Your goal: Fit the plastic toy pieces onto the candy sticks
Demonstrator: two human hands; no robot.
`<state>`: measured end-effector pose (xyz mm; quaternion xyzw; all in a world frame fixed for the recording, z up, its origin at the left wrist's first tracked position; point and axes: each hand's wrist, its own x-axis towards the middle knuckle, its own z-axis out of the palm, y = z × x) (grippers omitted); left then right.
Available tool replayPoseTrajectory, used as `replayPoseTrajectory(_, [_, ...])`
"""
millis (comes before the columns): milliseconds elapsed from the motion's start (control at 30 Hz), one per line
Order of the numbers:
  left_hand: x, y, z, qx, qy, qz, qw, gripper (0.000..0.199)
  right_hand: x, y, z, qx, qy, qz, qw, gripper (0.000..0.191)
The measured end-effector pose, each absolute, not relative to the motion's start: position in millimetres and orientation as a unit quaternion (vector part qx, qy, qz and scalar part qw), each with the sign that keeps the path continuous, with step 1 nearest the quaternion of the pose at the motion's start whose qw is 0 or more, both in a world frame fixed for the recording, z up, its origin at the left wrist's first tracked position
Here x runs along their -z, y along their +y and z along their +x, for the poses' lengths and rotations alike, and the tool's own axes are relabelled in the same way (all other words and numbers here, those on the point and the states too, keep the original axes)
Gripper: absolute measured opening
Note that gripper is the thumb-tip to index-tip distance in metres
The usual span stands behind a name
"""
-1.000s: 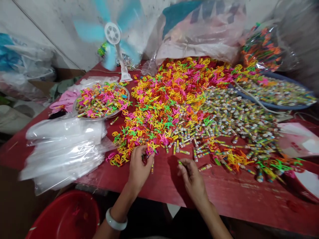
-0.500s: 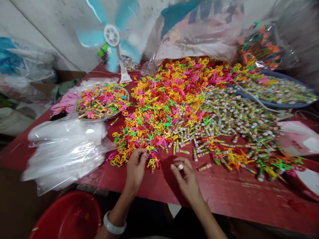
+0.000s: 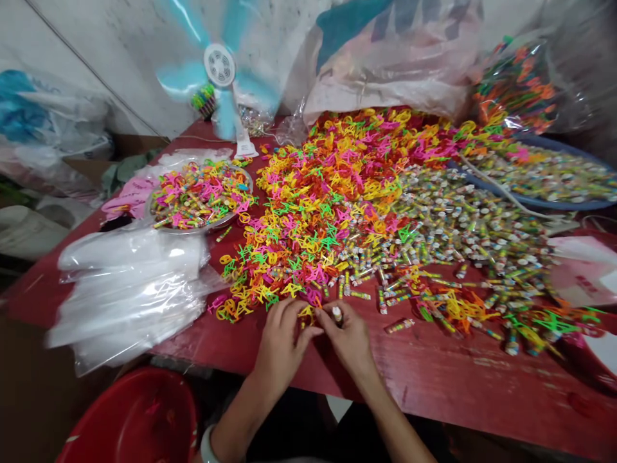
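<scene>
My left hand (image 3: 282, 341) is at the front of the table, fingers and thumb curled around a small yellow plastic piece (image 3: 306, 312), which is partly covered. My right hand (image 3: 349, 337) is close beside it, its fingers closed on a small tube (image 3: 337, 313) whose white end sticks up. The right fingertips come near or touch the yellow piece; I cannot tell which. Just beyond both hands spreads a heap of bright plastic pieces (image 3: 299, 225) in yellow, pink, green and orange. To its right lies a pile of small clear tubes (image 3: 463, 212) with coloured contents.
Clear plastic bags (image 3: 135, 283) lie at the left, below a bowl (image 3: 209, 226) of mixed pieces. A spinning fan (image 3: 220, 65) stands at the back. A blue basin (image 3: 573, 204) of tubes is at the right. A red tub (image 3: 135, 418) sits below the table edge (image 3: 212, 360).
My left hand has moved right and forward to the yellow piece. My right hand has shifted slightly left and forward with the tube, so the hands now nearly meet.
</scene>
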<state>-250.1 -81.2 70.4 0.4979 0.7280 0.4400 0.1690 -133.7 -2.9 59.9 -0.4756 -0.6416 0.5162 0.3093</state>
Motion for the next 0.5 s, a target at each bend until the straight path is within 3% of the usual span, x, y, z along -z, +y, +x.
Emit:
replayPoseTrajectory(100, [-68, -81, -237, -0.419, 0.716, 0.517, 0.208, 0.041, -74, -1, -124, -0.623, -0.567, -0.448, 0.3, 0.036])
replayPoseTrajectory(267, [-65, -74, -227, -0.477, 0.699, 0.422, 0.326, 0.025, -83, 0, -112, -0.712, -0.523, -0.371, 0.285, 0.038])
replayPoseTrajectory(400, [-69, -71, -231, -0.542, 0.66, 0.32, 0.411, 0.019, -74, -4, -101, -0.697, -0.526, -0.371, 0.316, 0.032])
replayPoseTrajectory(500, [-74, -69, -232, -0.558, 0.638, 0.284, 0.448, 0.02, -65, -10, -96, -0.617, -0.61, -0.398, 0.297, 0.028])
